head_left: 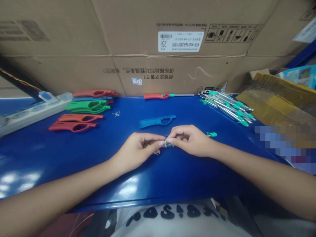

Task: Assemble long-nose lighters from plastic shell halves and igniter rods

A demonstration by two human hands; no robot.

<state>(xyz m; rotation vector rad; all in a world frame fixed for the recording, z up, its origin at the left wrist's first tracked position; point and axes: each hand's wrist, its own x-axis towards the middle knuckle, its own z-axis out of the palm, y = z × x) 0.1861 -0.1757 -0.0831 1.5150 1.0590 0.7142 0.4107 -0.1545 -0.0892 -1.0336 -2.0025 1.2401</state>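
My left hand [143, 147] and my right hand [189, 140] meet above the middle of the blue table, fingertips pinched together. Between them is a small lighter core [168, 143] with thin, pale wire at its end. My fingers hide most of it. A green trigger piece [211, 134] on a silvery rod sticks out beyond my right wrist; whether it belongs to the held core I cannot tell. Just behind my hands lies a blue lighter handle half [155, 121], its hollow inner side facing up.
Red, orange, green and blue lighter handles [86, 107] lie at the left beside a power strip [37, 112]. A red lighter [158, 96] with a metal rod rests against the cardboard [138, 62]. Several metal rods with green triggers [228, 103] are piled at the right near a brown box [276, 95].
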